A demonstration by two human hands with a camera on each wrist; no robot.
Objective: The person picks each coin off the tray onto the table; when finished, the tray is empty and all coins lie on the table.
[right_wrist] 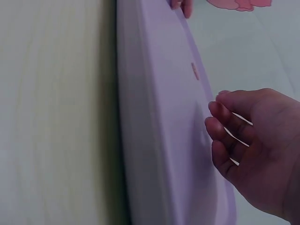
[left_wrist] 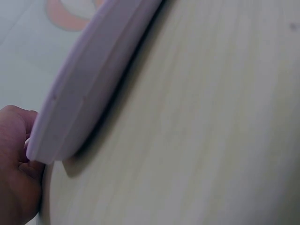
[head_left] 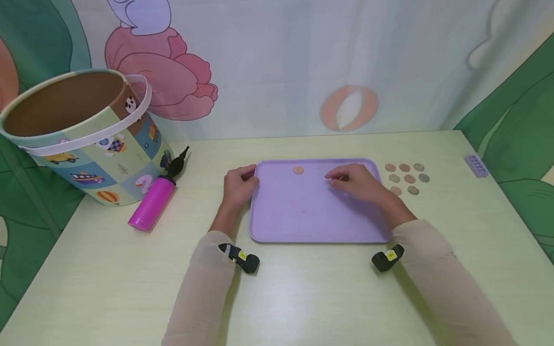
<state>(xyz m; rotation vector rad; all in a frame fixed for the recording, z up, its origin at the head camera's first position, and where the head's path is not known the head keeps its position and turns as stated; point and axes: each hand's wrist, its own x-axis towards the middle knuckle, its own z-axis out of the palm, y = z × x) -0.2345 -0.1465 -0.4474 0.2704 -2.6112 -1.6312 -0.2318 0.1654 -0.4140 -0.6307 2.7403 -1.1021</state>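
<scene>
A shallow lilac tray (head_left: 285,211) lies on the table in front of the person. At its far left corner the left hand (head_left: 239,188) holds the rim, thumb and fingers at the edge; the left wrist view shows that hand (left_wrist: 16,168) against the tray's corner. One copper-coloured coin (head_left: 298,170) lies flat inside the tray near the far rim. Over the tray's right half hovers the right hand (head_left: 357,181), its fingers loosely bent. Nothing shows between its fingertips (right_wrist: 213,123) in the right wrist view. Several copper and silver-grey coins (head_left: 409,179) lie in rows just right of the tray.
A large patterned bucket (head_left: 108,168) with a pale handle stands at the back left. A magenta bottle (head_left: 152,204) with a black nozzle lies beside it. Near the table's right edge is a small purple studded block (head_left: 476,166). A printed curtain (head_left: 268,72) hangs behind the table.
</scene>
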